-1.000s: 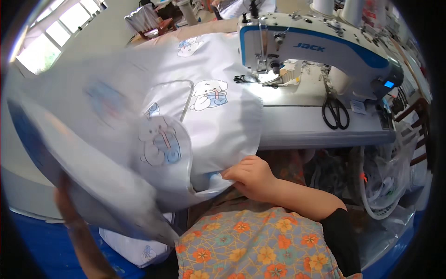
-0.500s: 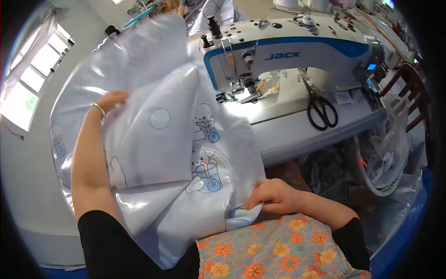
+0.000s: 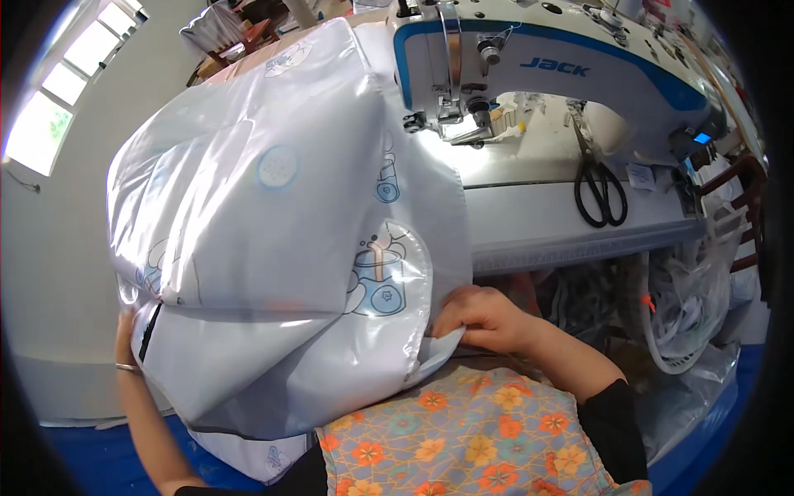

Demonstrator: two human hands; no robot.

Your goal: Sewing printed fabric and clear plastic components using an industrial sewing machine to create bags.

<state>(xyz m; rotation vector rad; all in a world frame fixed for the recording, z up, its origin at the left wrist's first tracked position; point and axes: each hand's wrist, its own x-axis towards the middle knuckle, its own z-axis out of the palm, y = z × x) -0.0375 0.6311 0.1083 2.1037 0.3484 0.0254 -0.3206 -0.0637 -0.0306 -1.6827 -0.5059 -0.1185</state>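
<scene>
A large sheet of shiny white printed fabric [image 3: 240, 240] lies in loose folds across the left side, showing cartoon animals and blue cups. At its far left edge, my left hand [image 3: 126, 337] grips the bunched border; some fingers are hidden by the fabric. My right hand [image 3: 484, 318] is closed on the turned-up near right edge, just above my lap. A stitched, curved seam runs beside that hand. The fabric reaches up to the left side of a sewing machine [image 3: 546, 70], whose lit needle area [image 3: 463, 132] is beyond both hands.
Black scissors [image 3: 602, 192] lie on the machine bed [image 3: 529, 211]. Below right stands a white basket [image 3: 662, 331] with clear plastic bags. A wooden chair [image 3: 748, 198] is at the right edge. My floral apron [image 3: 471, 438] is close under the fabric.
My left hand has moved from on top of the fabric down to its left edge. The fabric's raised far part has settled and spread. My right hand keeps its hold; the view has shifted.
</scene>
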